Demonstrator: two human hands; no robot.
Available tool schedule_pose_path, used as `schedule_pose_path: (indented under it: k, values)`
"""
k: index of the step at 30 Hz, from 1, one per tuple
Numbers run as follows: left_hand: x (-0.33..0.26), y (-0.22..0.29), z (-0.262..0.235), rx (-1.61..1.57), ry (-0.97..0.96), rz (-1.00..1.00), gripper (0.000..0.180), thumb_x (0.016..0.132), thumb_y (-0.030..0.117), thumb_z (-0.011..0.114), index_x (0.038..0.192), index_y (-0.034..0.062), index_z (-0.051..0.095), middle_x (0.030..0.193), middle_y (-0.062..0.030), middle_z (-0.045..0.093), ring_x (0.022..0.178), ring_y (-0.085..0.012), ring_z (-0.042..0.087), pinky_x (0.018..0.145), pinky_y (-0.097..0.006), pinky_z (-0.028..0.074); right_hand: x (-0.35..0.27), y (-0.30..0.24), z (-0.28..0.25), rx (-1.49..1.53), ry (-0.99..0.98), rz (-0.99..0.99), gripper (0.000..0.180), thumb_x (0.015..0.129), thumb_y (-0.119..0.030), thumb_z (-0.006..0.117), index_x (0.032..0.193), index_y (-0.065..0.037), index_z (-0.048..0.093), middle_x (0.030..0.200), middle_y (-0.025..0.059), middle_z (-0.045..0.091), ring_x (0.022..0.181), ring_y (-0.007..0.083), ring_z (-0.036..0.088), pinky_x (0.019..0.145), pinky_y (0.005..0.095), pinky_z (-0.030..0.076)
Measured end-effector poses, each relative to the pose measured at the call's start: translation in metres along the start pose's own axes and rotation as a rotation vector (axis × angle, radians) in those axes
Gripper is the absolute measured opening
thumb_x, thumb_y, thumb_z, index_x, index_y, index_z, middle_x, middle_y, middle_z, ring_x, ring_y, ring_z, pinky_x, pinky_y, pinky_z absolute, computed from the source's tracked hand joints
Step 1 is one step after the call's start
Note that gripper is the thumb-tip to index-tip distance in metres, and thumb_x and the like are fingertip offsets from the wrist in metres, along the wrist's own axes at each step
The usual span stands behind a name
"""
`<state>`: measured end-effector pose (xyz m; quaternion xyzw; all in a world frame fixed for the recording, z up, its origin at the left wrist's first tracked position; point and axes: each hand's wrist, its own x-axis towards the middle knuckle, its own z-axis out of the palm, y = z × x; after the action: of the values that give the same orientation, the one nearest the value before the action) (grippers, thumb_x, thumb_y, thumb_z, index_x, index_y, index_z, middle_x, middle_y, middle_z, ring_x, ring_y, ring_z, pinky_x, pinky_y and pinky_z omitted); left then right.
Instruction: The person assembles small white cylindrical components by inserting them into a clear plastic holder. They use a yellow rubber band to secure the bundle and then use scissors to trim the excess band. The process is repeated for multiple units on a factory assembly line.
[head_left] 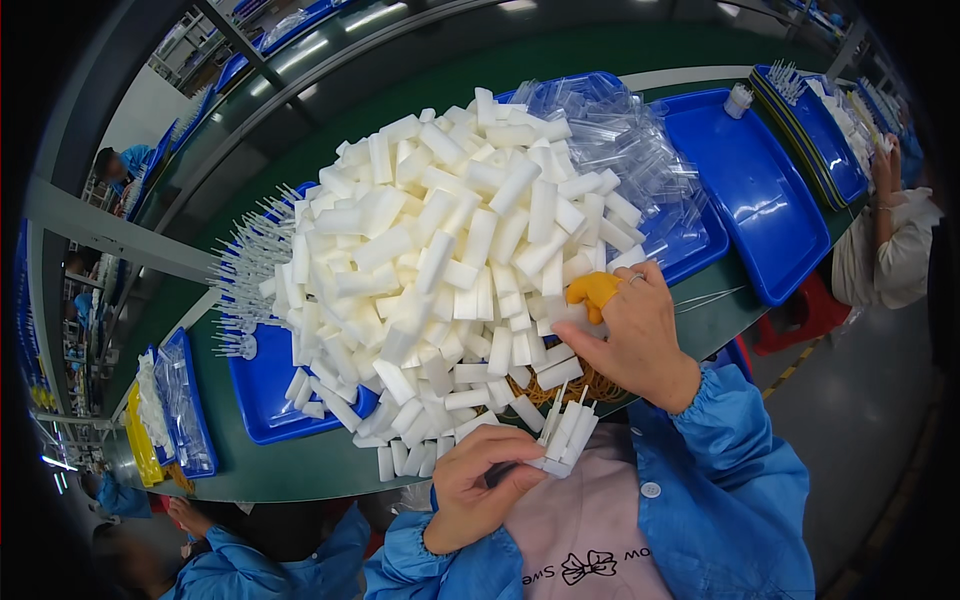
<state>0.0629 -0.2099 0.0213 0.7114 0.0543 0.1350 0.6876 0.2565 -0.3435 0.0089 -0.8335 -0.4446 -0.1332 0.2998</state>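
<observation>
My left hand (480,485) is closed around the base of a white plastic holder (552,466) at the table's near edge. Thin prongs stick up from this holder, and white blocks sit on it side by side. My right hand (640,335), with orange finger cots (595,291) on its fingertips, is at the right side of a big heap of white foam-like blocks (440,240). Its thumb and fingers are bent around a white block (566,316), partly hidden by the fingers.
Pronged white holders (255,265) stand in a blue tray (262,390) left of the heap. Clear plastic sleeves (630,150) fill a tray behind it. Another blue tray (750,190) carries one white piece (738,101). Brown rubber bands (595,385) lie near my right hand. Other people sit at both sides.
</observation>
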Motion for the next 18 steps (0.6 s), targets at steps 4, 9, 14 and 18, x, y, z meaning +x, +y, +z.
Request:
schedule_pose_path:
  k: [4,9,14,18]
  values:
    - [0.000,0.001,0.000,-0.015,0.005,-0.005,0.024,0.074,-0.005,0.071,0.097,-0.0017,0.066,0.095,-0.0138,0.062,0.083,-0.0184,0.060,0.072,-0.026,0.049,-0.002,-0.006,-0.010,0.194,-0.053,0.129,0.024,0.072,-0.019,0.070,0.090,-0.004,0.064,0.065,0.0069,0.056,0.062,0.0221,0.052,0.069,0.0337,0.038]
    - [0.001,-0.002,0.001,-0.010,0.032,0.036,0.022,0.075,-0.005,0.070,0.096,-0.0017,0.066,0.096,-0.0138,0.062,0.082,-0.0178,0.060,0.071,-0.026,0.049,-0.018,-0.007,-0.027,0.821,-0.055,0.425,0.020,0.080,-0.006,0.061,0.100,-0.001,0.061,0.081,0.0038,0.060,0.070,0.0105,0.054,0.067,0.0247,0.043]
    - [0.002,0.000,0.003,0.027,0.029,0.045,0.015,0.078,0.002,0.069,0.092,-0.0024,0.066,0.094,-0.0150,0.061,0.083,-0.0186,0.059,0.072,-0.028,0.047,-0.029,-0.006,-0.028,1.434,-0.049,0.614,0.028,0.085,-0.005,0.057,0.113,0.001,0.054,0.099,0.0072,0.061,0.086,0.0110,0.057,0.078,0.0250,0.046]
    - [0.005,0.004,0.004,0.050,0.012,0.082,0.012,0.079,0.001,0.068,0.091,-0.0018,0.066,0.093,-0.0140,0.062,0.081,-0.0185,0.058,0.070,-0.028,0.046,-0.030,-0.009,-0.026,1.538,-0.034,0.623,0.033,0.086,-0.004,0.057,0.117,0.002,0.050,0.105,0.0103,0.060,0.094,0.0140,0.058,0.085,0.0278,0.046]
